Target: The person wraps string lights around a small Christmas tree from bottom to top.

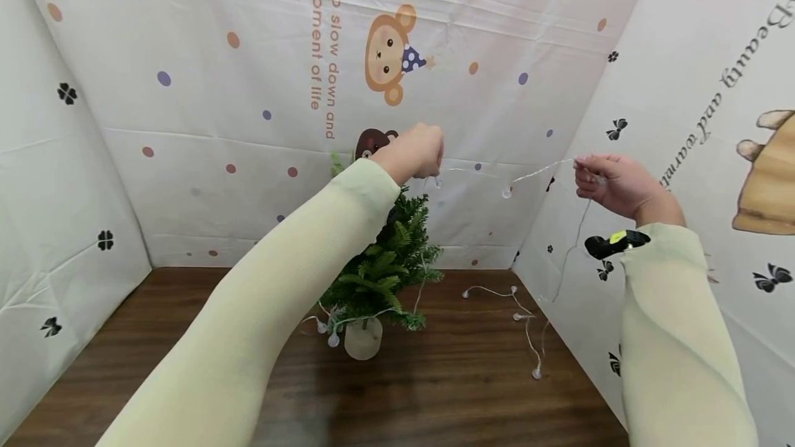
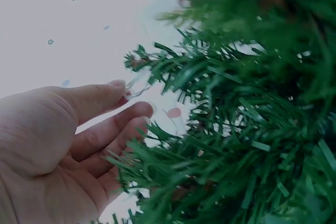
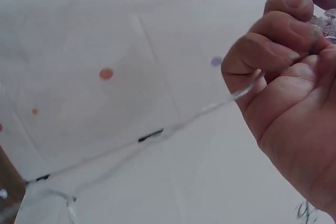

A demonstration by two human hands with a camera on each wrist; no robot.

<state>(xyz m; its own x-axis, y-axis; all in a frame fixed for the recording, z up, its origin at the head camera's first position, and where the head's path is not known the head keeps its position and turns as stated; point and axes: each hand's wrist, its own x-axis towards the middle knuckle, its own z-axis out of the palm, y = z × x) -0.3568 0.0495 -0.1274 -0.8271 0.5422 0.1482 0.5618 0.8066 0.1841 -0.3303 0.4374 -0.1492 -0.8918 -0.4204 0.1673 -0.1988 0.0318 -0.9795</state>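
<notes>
A small artificial Christmas tree (image 1: 388, 271) stands on a round pale base (image 1: 363, 339). My left hand (image 1: 417, 152) is raised beside its top. In the left wrist view, the thumb and forefinger pinch a clear wire near green branches (image 2: 236, 103). Farther right, my right hand (image 1: 615, 183) holds the string of clear fairy lights (image 1: 506, 192) up in the air, partly stretched between both hands. In the right wrist view, its fingers curl round the wire, with a clear bulb (image 3: 329, 24) against the palm. More of the string loops round the lower branches.
The string's loose end, with several bulbs (image 1: 537, 373), hangs down and lies on the brown wooden table (image 1: 472, 392) at the right. Printed white cloth walls (image 1: 205, 102) enclose the back and both sides. A black device (image 1: 615, 243) sits at my right wrist.
</notes>
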